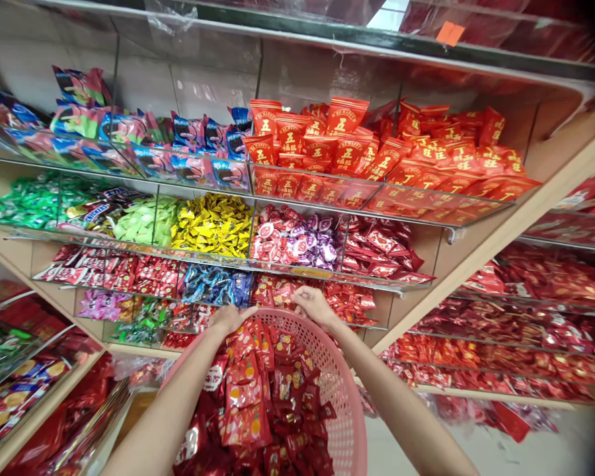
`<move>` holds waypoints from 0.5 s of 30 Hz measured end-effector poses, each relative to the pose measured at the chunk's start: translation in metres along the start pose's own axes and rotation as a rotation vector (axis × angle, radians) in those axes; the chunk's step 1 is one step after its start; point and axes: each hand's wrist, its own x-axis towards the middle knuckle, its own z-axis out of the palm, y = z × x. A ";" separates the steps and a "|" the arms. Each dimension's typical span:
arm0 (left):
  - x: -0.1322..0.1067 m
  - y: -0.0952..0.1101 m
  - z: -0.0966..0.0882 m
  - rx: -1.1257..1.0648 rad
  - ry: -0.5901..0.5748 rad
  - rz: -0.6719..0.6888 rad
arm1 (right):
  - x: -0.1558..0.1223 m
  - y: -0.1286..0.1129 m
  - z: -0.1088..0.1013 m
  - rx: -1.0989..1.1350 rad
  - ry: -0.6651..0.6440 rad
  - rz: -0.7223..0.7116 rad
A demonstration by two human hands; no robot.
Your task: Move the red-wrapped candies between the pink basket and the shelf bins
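A round pink plastic basket (pixel 341 410) sits under my hands, heaped with red candy packets (pixel 258 403). My left hand (pixel 229 319) lies at the basket's far rim, fingers pointing right, and whether it grips the rim is hidden. My right hand (pixel 313 305) is just above that rim, its fingertips on red wrapped sweets (pixel 277 292) in a low clear shelf bin. Both forearms come in from the bottom of the view.
Tiered clear-fronted shelves (pixel 297 264) on a wooden frame rise ahead, holding blue, green, yellow, purple and red sweets. Bright red packets (pixel 322 145) fill the top right. More red-packed shelves flank both sides, and a pale floor (pixel 401 443) shows at bottom right.
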 end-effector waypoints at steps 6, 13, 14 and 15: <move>0.006 -0.002 0.004 -0.010 -0.001 -0.008 | -0.040 0.010 -0.039 -0.111 -0.255 0.122; 0.001 -0.001 0.001 0.011 0.012 -0.003 | -0.030 0.030 -0.029 -0.243 -0.349 0.135; 0.000 0.000 0.001 0.012 0.013 -0.004 | -0.027 0.030 -0.027 -0.255 -0.334 0.117; -0.001 0.000 0.000 0.014 0.014 -0.007 | -0.025 0.030 -0.024 -0.269 -0.328 0.101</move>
